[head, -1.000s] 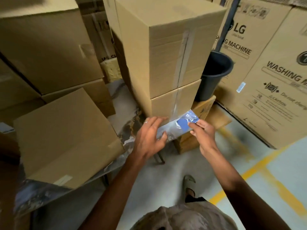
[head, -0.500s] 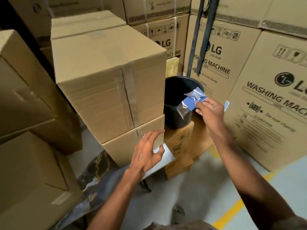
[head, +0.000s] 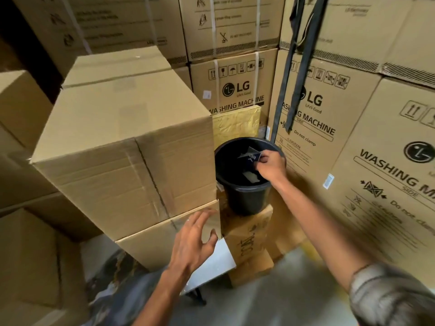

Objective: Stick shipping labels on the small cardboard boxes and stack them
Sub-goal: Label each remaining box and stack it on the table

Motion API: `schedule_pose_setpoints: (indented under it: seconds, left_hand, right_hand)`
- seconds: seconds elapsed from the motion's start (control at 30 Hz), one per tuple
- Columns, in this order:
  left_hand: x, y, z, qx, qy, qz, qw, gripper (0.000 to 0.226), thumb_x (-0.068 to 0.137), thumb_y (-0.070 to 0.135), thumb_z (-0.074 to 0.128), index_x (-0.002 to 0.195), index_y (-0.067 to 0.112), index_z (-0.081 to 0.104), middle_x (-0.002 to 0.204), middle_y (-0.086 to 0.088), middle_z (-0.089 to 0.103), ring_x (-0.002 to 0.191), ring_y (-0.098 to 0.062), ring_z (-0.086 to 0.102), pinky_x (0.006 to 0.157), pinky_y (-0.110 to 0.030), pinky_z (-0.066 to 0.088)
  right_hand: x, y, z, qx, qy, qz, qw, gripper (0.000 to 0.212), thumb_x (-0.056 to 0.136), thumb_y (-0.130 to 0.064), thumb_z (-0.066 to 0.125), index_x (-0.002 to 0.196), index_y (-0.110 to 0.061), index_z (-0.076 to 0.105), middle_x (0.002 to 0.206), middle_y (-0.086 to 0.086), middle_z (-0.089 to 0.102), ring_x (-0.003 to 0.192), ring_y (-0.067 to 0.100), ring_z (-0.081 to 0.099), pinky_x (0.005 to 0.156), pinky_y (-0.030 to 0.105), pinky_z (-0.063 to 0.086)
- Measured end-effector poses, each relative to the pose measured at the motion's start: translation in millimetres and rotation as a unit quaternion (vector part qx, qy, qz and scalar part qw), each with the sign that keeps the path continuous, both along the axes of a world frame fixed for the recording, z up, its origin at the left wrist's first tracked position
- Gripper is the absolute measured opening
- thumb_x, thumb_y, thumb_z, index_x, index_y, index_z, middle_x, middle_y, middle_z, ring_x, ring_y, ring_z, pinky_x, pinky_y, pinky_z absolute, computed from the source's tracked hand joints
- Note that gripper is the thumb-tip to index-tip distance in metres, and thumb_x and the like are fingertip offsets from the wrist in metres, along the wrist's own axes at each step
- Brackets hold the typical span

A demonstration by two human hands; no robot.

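Observation:
Two plain cardboard boxes are stacked at centre left, the upper box (head: 122, 147) on the lower box (head: 162, 238). My right hand (head: 270, 164) reaches over a black bucket (head: 244, 196) and pinches a dark blue and clear label backing (head: 250, 156) above its opening. Another scrap (head: 251, 177) lies inside the bucket. My left hand (head: 193, 241) hovers with fingers spread beside the lower box's front corner, holding nothing. A white sheet (head: 216, 267) lies on the table edge under that hand.
Tall LG washing machine cartons (head: 386, 161) wall in the back and right. The bucket stands on a small printed carton (head: 249, 241). More plain boxes (head: 26, 255) crowd the left. A worn dark table top (head: 113, 278) carries the stack. Grey floor lies below.
My right hand has carried the peeled backing from the lower box's front up and over to the bucket's mouth. My left hand has come off the label and hangs spread by the box.

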State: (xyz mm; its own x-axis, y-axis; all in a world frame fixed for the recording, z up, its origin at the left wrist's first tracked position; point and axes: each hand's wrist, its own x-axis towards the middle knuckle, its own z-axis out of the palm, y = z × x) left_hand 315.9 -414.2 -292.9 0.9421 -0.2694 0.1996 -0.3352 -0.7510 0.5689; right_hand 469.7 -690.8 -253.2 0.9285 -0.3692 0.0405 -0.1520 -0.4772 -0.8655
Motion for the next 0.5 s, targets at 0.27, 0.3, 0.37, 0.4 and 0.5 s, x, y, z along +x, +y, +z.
schedule_pose_setpoints:
  seconds: [0.27,0.3,0.37,0.4,0.5]
  left_hand:
    - [-1,-2,7,-0.032,-0.005,0.015,0.999,0.052,0.085,0.024,0.065,0.135,0.036,0.056,0.128,0.018,0.061,0.112,-0.004,0.058,0.089,-0.021,0.049]
    - [-2,-2,9,-0.039,-0.007,0.014,0.999,0.052,0.085,0.023,0.065,0.134,0.036,0.056,0.127,0.018,0.061,0.111,-0.003,0.058,0.09,-0.021,0.05]
    - [-1,-1,12,-0.051,-0.013,0.014,0.998,0.052,0.085,0.022,0.065,0.135,0.033,0.057,0.124,0.018,0.062,0.109,-0.002,0.058,0.091,-0.026,0.053]
    - [0,0,14,-0.056,-0.016,0.014,0.998,0.053,0.085,0.022,0.065,0.136,0.032,0.057,0.122,0.017,0.062,0.109,-0.002,0.059,0.09,-0.028,0.053]
    - [-1,4,19,-0.065,-0.024,0.008,0.998,0.056,0.085,0.019,0.066,0.137,0.034,0.055,0.12,0.018,0.061,0.108,-0.001,0.058,0.087,-0.024,0.052]
  right_hand:
    - [9,-2,-18,-0.023,0.018,0.021,0.999,0.022,0.085,-0.002,0.071,0.098,-0.019,0.073,0.093,-0.002,0.075,0.097,0.015,0.071,0.099,0.038,0.056]
    - [8,-2,-19,-0.011,0.017,0.023,1.0,0.021,0.085,-0.002,0.071,0.096,-0.02,0.072,0.092,-0.002,0.075,0.095,0.015,0.071,0.099,0.039,0.056]
    - [6,-5,-21,0.029,0.017,0.026,0.999,0.023,0.086,0.0,0.07,0.093,-0.022,0.07,0.091,0.0,0.076,0.093,0.016,0.073,0.095,0.043,0.059]
    - [4,-6,-22,0.058,0.015,0.026,0.998,0.026,0.086,0.003,0.068,0.093,-0.022,0.07,0.092,0.002,0.076,0.092,0.018,0.074,0.091,0.045,0.061]
    - [-10,-6,-14,0.12,0.007,0.034,0.992,0.029,0.087,0.009,0.062,0.104,-0.014,0.07,0.096,0.008,0.076,0.094,0.021,0.075,0.088,0.045,0.062]
